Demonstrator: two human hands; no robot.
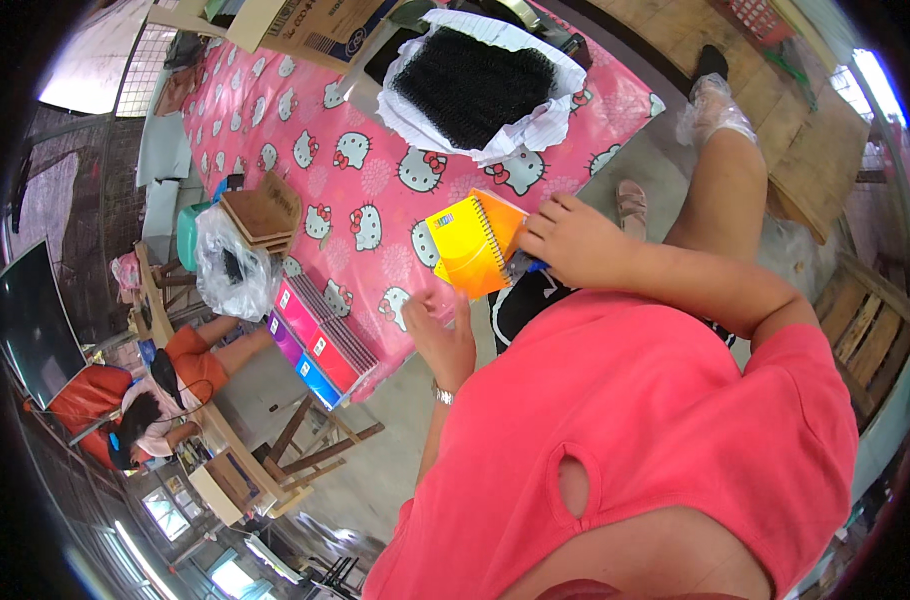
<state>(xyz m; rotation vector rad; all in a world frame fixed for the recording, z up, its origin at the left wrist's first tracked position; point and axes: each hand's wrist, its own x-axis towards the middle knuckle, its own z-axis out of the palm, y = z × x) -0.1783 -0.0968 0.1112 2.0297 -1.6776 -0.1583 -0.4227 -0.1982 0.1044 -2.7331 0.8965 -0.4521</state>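
A spiral notebook [467, 243] with a yellow-and-orange cover lies at the near edge of the pink table, tilted, with an orange piece [502, 213] showing beyond its wire binding. My right hand [580, 240] is closed at that orange side, its curled fingers over the edge. Something small and blue [537, 266] shows under those fingers; its kind is unclear. Left of the notebook, my left hand [443, 338] is raised close to its lower corner. Its thumb and fingers are apart, slightly blurred, with nothing visible between them.
Stacked notebooks [320, 345] with coloured spines stand at the table's left corner, beside a clear plastic bag [233, 270] and brown boards [263, 212]. Black mesh [472, 88] on white paper and a cardboard box [320, 30] occupy the far side. Another person [165, 400] is at the left.
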